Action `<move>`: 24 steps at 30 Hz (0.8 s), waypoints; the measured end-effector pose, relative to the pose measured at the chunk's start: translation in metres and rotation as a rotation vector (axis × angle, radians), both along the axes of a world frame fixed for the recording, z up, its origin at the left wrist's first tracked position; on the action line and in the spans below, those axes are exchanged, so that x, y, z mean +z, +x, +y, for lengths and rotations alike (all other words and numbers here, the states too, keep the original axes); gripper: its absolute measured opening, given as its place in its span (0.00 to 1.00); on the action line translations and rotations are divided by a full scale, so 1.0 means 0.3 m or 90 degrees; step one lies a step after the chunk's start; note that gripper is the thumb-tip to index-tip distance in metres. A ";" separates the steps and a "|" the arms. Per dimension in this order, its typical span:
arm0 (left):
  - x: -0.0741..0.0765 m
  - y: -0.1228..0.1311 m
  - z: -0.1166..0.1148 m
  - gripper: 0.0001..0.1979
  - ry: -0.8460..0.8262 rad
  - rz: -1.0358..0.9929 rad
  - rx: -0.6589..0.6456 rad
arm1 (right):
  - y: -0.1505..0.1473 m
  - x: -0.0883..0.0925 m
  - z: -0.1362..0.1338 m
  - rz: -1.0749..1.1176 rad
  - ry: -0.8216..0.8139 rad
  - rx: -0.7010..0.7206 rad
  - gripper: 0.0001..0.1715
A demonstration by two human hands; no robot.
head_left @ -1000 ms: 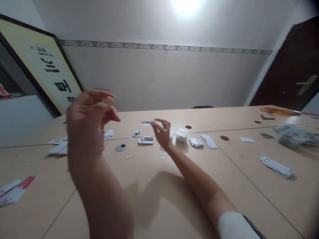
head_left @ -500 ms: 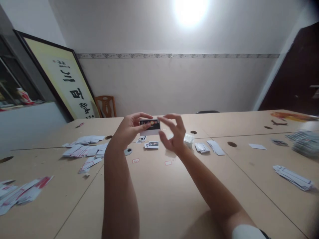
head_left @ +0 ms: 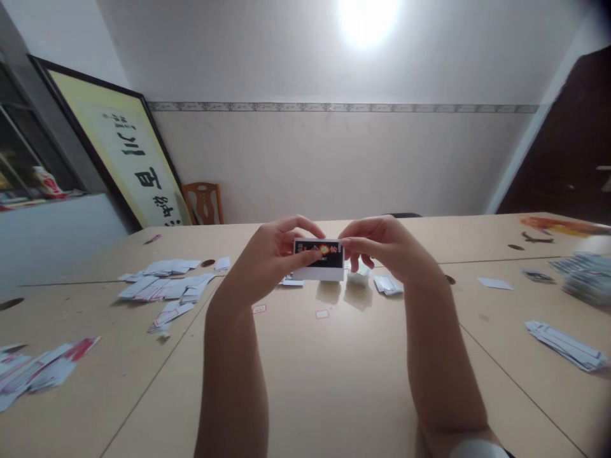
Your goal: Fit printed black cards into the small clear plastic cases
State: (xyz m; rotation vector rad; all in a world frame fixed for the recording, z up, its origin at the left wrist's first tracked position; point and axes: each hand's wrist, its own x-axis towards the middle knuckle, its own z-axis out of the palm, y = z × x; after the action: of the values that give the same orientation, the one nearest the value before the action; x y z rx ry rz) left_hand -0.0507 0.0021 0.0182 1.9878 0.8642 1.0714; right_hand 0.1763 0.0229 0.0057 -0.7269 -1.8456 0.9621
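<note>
A small white card with a black printed panel (head_left: 329, 272) is held up above the table, its long side level. My left hand (head_left: 270, 264) grips its left end, thumb across the printed face and fingers behind. At the right end, my right hand (head_left: 394, 248) pinches the card's edge between thumb and fingers. Behind and below the hands lie a partly hidden card stack (head_left: 292, 282), a clear plastic box (head_left: 359, 275) and a small stack of whitish packets (head_left: 387, 285).
Piles of white paper slips (head_left: 165, 287) lie left, with more slips (head_left: 42, 375) at the near left. A bundle of folded strips (head_left: 566, 345) and a blurred stack (head_left: 592, 277) lie right. Two small red-bordered labels (head_left: 322, 313) are on the table (head_left: 329, 381).
The card has moved right and slightly down with my left hand. My right hand, apart from it before with fingers spread, has moved right and closed on its right end.
</note>
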 end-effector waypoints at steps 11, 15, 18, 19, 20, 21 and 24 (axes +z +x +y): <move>-0.010 0.103 -0.040 0.16 0.471 0.111 0.378 | 0.018 0.009 -0.027 0.058 0.003 -0.031 0.12; -0.010 0.132 -0.054 0.03 0.461 0.168 0.393 | 0.020 0.009 -0.030 0.076 0.010 -0.021 0.13; -0.008 0.137 -0.064 0.04 0.445 0.167 0.338 | 0.024 0.007 -0.024 0.078 0.020 -0.019 0.13; -0.008 0.138 -0.066 0.05 0.446 0.168 0.330 | 0.025 0.006 -0.022 0.080 0.021 -0.022 0.14; -0.008 0.139 -0.067 0.05 0.449 0.172 0.327 | 0.026 0.005 -0.019 0.082 0.021 -0.023 0.14; -0.008 0.140 -0.068 0.06 0.451 0.177 0.325 | 0.025 0.004 -0.016 0.086 0.020 -0.023 0.13; -0.010 0.145 -0.068 0.06 0.444 0.193 0.323 | 0.021 -0.001 -0.009 0.095 0.017 -0.009 0.12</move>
State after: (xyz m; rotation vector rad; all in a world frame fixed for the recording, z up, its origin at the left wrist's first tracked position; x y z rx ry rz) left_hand -0.0073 -0.0183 0.0151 2.6322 1.3374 1.5307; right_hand 0.1826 0.0203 0.0054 -0.6338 -1.7173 0.9545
